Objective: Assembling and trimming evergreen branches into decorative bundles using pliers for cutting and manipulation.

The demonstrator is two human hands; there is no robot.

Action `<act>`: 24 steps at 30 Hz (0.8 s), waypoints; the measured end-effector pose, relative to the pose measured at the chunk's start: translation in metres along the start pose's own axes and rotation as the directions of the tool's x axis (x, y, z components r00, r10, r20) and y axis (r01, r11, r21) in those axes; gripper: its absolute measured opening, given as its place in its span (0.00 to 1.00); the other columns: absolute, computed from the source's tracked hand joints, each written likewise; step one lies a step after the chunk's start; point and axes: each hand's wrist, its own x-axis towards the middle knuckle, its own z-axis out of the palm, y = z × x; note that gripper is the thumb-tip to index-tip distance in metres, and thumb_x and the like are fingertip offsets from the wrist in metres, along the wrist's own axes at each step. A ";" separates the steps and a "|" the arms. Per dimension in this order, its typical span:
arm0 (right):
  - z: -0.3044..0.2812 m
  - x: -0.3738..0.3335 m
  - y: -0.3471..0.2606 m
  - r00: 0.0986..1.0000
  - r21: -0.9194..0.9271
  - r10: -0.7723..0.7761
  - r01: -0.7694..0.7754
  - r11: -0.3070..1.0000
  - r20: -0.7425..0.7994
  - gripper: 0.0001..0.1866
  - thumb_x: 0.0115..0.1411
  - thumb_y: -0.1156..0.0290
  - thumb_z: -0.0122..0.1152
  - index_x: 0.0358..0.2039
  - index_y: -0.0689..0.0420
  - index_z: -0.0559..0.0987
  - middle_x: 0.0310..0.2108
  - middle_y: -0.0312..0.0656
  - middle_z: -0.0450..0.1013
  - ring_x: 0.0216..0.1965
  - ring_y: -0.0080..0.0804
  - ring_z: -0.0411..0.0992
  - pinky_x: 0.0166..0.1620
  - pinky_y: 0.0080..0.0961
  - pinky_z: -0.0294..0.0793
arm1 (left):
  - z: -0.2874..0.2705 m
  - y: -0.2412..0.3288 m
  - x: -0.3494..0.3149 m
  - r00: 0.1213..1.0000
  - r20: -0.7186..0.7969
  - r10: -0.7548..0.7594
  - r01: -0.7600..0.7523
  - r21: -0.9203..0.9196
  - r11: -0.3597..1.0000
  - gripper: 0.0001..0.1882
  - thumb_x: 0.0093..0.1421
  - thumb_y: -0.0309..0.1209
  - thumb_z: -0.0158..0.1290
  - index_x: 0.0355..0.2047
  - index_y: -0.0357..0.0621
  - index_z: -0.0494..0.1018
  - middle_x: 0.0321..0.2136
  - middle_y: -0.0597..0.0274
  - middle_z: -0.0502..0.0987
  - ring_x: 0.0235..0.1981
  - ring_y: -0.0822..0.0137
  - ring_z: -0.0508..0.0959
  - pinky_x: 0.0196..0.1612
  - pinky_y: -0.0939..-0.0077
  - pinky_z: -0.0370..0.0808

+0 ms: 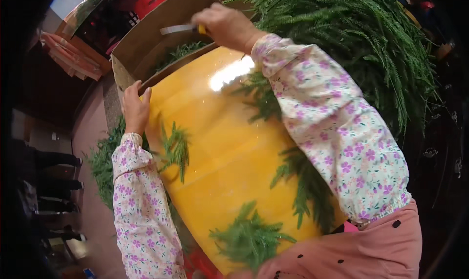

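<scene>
My right hand [224,27] is raised over the far edge of a yellow tabletop [215,157]. It is closed around what looks like a utility knife [179,29], its pale blade pointing left and a bit of yellow handle showing at the fingers. At the far left corner of the tabletop, my left hand [134,108] grips the near edge of an open cardboard box [141,42]. Green sprigs lie inside that box. On the tabletop are more feathery green sprigs: one [176,149] at the left, a small bunch [249,237] near me, and others partly under my right arm.
A large heap of green branches [342,44] fills the far right. More greenery [107,164] lies low on the left, beside the tabletop. A red container [150,1] stands beyond the box. Part of another person's dark legs [53,181] shows at the far left.
</scene>
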 end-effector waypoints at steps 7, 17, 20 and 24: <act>-0.224 0.064 -0.159 0.999 -0.163 0.001 -0.009 0.987 -0.051 0.03 0.55 0.74 0.54 0.27 0.60 0.72 0.24 0.46 0.70 0.30 0.44 0.69 0.35 0.36 0.71 | -0.144 0.093 -0.080 0.990 0.009 -0.143 0.142 -0.181 0.973 0.12 0.58 0.38 0.55 0.34 0.41 0.76 0.31 0.55 0.75 0.34 0.56 0.76 0.38 0.64 0.71; -0.484 -0.087 -0.404 0.974 -0.051 0.072 -0.062 0.997 0.215 0.10 0.48 0.71 0.64 0.28 0.56 0.72 0.24 0.36 0.70 0.23 0.34 0.70 0.25 0.28 0.68 | -0.320 0.241 -0.310 0.940 0.260 -0.222 0.192 0.133 0.972 0.12 0.53 0.37 0.58 0.29 0.41 0.78 0.27 0.50 0.78 0.32 0.51 0.76 0.35 0.63 0.72; -0.535 -0.136 -0.432 0.914 0.175 0.312 -0.362 0.916 0.259 0.08 0.54 0.72 0.62 0.32 0.58 0.73 0.24 0.35 0.70 0.19 0.29 0.68 0.22 0.26 0.66 | -0.356 0.265 -0.338 0.976 0.186 -0.113 0.134 -0.105 0.985 0.11 0.54 0.35 0.58 0.30 0.39 0.78 0.27 0.50 0.78 0.33 0.52 0.77 0.36 0.64 0.72; -0.585 -0.176 -0.446 0.443 0.329 0.617 -0.896 0.297 0.651 0.07 0.59 0.72 0.59 0.35 0.59 0.74 0.24 0.37 0.70 0.18 0.27 0.68 0.21 0.26 0.65 | -0.401 0.322 -0.380 0.997 0.074 0.022 0.014 -0.451 0.892 0.08 0.51 0.25 0.59 0.31 0.35 0.76 0.28 0.53 0.77 0.33 0.57 0.76 0.38 0.66 0.72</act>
